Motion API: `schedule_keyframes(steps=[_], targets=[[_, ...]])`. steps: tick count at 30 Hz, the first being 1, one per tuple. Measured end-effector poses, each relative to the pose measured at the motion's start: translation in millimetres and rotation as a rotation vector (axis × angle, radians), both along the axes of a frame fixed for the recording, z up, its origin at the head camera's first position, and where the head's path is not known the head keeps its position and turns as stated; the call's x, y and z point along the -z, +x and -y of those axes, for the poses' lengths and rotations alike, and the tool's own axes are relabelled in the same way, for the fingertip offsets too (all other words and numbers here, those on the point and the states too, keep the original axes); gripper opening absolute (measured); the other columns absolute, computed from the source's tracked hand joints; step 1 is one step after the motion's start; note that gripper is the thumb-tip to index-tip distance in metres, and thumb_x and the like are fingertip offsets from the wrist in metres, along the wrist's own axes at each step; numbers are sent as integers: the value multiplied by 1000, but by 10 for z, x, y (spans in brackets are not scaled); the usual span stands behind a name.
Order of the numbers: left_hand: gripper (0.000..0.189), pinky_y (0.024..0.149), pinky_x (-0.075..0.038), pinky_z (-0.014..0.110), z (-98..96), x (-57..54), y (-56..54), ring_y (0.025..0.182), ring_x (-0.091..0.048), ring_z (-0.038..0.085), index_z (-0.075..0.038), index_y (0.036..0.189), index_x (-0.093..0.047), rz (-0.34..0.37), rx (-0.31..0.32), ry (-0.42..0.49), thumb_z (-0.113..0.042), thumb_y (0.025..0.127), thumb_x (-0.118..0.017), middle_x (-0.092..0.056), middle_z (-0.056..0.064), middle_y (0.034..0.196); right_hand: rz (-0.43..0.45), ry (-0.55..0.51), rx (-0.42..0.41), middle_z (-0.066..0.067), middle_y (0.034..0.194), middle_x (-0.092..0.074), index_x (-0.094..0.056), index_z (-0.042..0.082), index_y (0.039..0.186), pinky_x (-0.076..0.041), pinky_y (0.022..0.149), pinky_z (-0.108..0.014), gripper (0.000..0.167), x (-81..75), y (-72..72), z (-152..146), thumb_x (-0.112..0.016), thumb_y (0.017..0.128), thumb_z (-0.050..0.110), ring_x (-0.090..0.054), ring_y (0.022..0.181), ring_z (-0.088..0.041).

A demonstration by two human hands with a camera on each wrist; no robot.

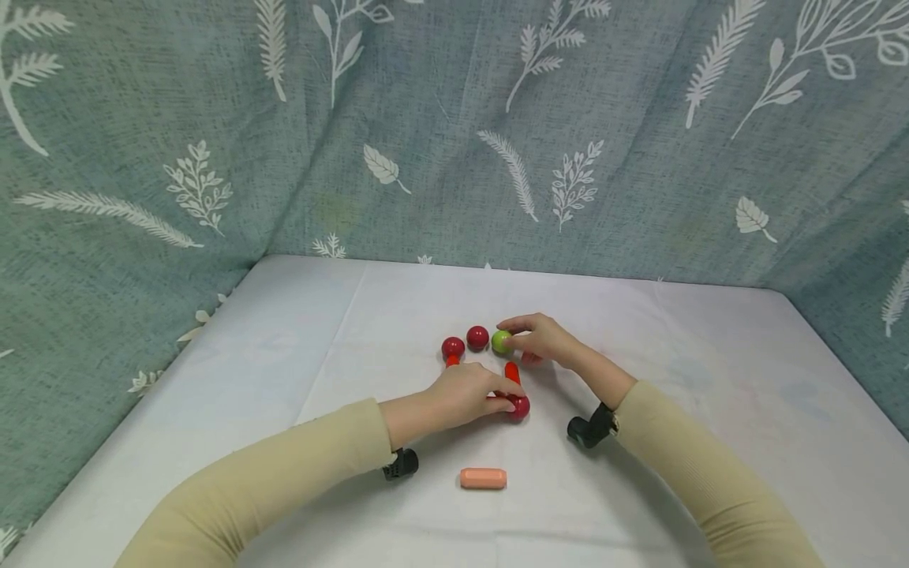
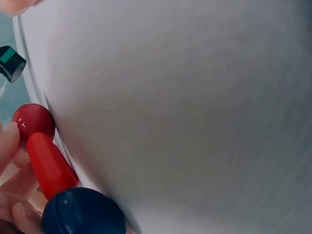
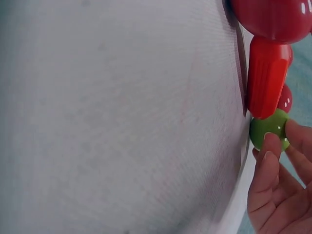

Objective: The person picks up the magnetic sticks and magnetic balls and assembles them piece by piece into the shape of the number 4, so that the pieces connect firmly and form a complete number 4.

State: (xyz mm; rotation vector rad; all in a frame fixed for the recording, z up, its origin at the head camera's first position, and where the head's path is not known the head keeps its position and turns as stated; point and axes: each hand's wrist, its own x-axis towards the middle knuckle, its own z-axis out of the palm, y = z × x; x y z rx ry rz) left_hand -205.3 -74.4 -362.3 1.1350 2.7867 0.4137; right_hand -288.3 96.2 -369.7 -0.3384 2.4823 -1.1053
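Observation:
My left hand [image 1: 465,390] pinches a glossy red ball [image 1: 521,407] between thumb and fingertips. In the left wrist view, a ribbed red rod [image 2: 51,165] runs from that ball to a dark blue ball [image 2: 83,212], which the hand hides in the head view. Another red rod [image 1: 512,372] leads away from the pinched ball toward a green ball [image 1: 501,341]. Around the green ball, my right hand [image 1: 543,338] has its thumb and fingers, and the rod's far end overlaps it in the right wrist view.
Left of the green ball lies a red ball [image 1: 477,338]. Farther left, a second one [image 1: 453,347] has a red rod below it, partly covered by my left hand. An orange rod [image 1: 483,478] rests nearer me on the white cloth. A patterned curtain [image 1: 440,158] hangs behind.

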Motion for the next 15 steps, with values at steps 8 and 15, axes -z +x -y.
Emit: schedule_keyframes(steps=[8,15], targets=[[26,55,-40,11,-12,31,9,68,-56,4,-25,108,-69,11,-13,46,-31,82,-67,-69,-7,86,21,-34,0,-14,125,-53,-55,10,126,-44,56,-22,38,-8,-1,-56,-59,89,17,-50,59,-13],[25,58,-41,11,-9,46,6,74,-60,5,-23,107,-69,24,-12,80,-30,82,-67,-69,-8,90,20,-11,-55,-15,112,-56,-55,7,124,-41,55,-22,36,-25,-9,-123,-57,90,18,-48,58,-14]])
